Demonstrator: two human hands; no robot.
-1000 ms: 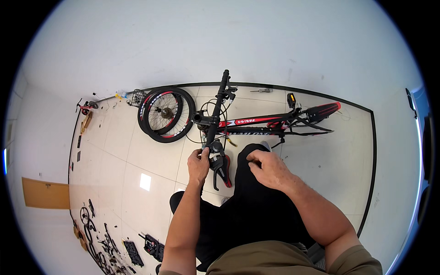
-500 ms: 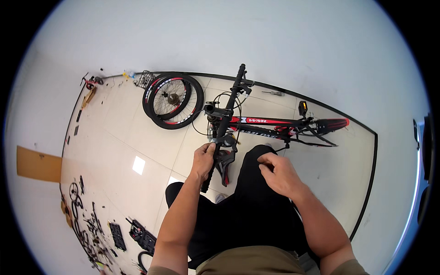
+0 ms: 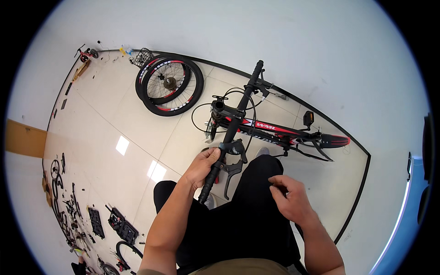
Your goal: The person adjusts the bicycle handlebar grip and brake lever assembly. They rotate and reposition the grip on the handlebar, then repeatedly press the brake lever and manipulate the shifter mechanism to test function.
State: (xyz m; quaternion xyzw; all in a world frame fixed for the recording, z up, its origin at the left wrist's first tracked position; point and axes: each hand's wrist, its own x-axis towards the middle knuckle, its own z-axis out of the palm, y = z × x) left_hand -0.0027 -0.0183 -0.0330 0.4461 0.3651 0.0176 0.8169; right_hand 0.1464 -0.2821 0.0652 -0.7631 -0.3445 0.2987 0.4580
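Observation:
A black bicycle handlebar (image 3: 236, 120) slants across the middle, its near grip pointing back at my knees. My left hand (image 3: 204, 167) is closed on the bar just left of the black shifter (image 3: 234, 147) and brake lever (image 3: 232, 176). The red and black bicycle frame (image 3: 270, 130) reaches away to the right, with black cables looping round the front. Over my right thigh hovers my right hand (image 3: 289, 197), fingers curled and thumb near the forefinger, apart from the bike. Whatever those fingers may hold is hidden.
Two bicycle wheels (image 3: 172, 89) lie overlapping on the tiled floor at the far left, next to a wire basket (image 3: 143, 57). Black tool cases (image 3: 123, 223) and many scattered parts (image 3: 75, 215) lie at the lower left. A wall runs behind the bike.
The view has shifted. The handlebar slants more, and the brake lever shows more plainly beside my left hand, which stays on the bar. My right hand sits slightly lower and further right.

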